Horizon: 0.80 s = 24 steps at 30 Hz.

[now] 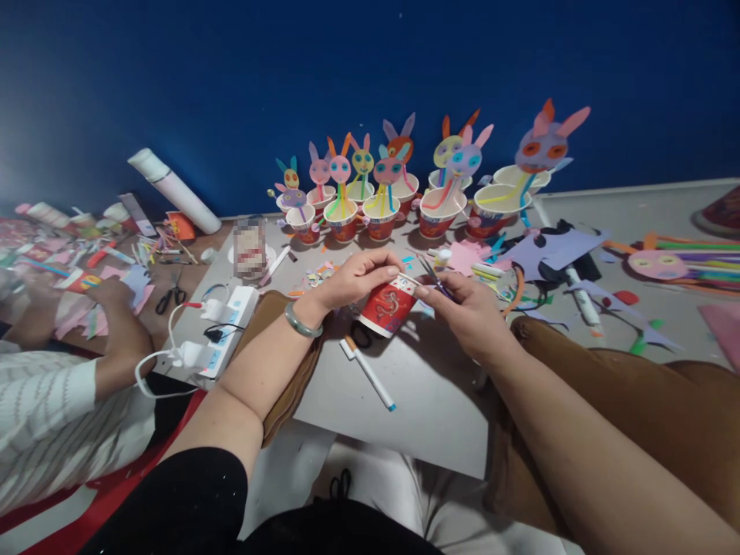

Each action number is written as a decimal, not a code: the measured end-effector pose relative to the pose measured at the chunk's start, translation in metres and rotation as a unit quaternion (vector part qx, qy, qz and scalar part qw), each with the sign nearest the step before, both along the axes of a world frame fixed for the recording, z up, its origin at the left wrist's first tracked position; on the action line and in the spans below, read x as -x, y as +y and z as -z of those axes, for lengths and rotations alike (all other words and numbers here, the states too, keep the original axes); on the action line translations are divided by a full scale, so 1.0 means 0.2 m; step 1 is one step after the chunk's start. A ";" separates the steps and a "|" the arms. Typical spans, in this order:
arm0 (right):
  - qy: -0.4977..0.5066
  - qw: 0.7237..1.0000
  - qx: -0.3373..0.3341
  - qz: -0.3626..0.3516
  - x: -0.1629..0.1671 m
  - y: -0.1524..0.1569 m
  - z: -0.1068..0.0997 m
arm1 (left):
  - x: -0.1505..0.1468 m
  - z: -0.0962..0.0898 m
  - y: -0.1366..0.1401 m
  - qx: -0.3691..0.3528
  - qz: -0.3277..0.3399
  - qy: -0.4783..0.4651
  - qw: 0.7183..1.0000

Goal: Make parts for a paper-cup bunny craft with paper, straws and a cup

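A red paper cup (386, 310) with a dragon print and a white rim is tilted above the table in front of me. My left hand (357, 279) is closed on the cup near its rim, with a bangle round the wrist. On the other side, my right hand (471, 314) is closed around a small pair of scissors (429, 271), blades pointing up and left. The right thumb is at the cup's rim; whether the blades touch the paper I cannot tell. Black loops (363, 334) show partly behind the cup. Below lies a white marker (373, 378) with a blue end.
Several paper cups (380, 225) with paper animal heads line the blue wall. Paper scraps (546, 250) and another marker (583, 297) lie right. A power strip (228, 331) with cables sits left, beside brown cushions (624, 408). Further left, a co-worker's hands (119, 308) handle paper.
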State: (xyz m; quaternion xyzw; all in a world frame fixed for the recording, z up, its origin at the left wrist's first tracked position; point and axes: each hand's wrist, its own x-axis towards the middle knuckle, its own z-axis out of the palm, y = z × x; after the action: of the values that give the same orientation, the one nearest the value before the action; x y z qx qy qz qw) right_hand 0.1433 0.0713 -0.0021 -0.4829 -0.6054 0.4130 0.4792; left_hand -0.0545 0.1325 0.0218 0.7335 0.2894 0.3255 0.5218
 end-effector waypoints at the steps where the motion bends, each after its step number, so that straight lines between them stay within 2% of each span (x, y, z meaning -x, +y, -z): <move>1: 0.001 1.000 0.005 -0.010 0.00 0.00 0.00 | 0.00 0.01 0.00 -0.007 0.004 0.001 1.000; 5: -0.022 1.000 -0.018 0.007 0.01 0.00 0.01 | 0.00 0.03 0.01 -0.066 -0.015 -0.010 0.998; 8: -0.039 0.998 -0.031 0.030 0.01 0.01 0.03 | 0.00 0.04 0.01 -0.140 -0.040 -0.006 0.989; 12: -0.052 0.997 -0.043 0.044 0.00 0.01 0.03 | -0.01 0.02 0.01 -0.234 -0.033 0.018 0.971; 18: -0.095 0.991 -0.074 0.053 0.00 0.01 0.02 | -0.02 0.03 0.00 -0.274 -0.043 0.025 0.960; 24: -0.104 0.990 -0.076 0.058 0.01 0.00 0.02 | -0.02 0.03 0.00 -0.294 -0.037 0.031 0.955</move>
State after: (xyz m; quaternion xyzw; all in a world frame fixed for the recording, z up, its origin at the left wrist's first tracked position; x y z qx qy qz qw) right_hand 0.1423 0.0722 -0.0056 -0.5198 -0.6523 0.2850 0.4723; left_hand -0.0498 0.1324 0.0165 0.8529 0.2235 0.3924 0.2619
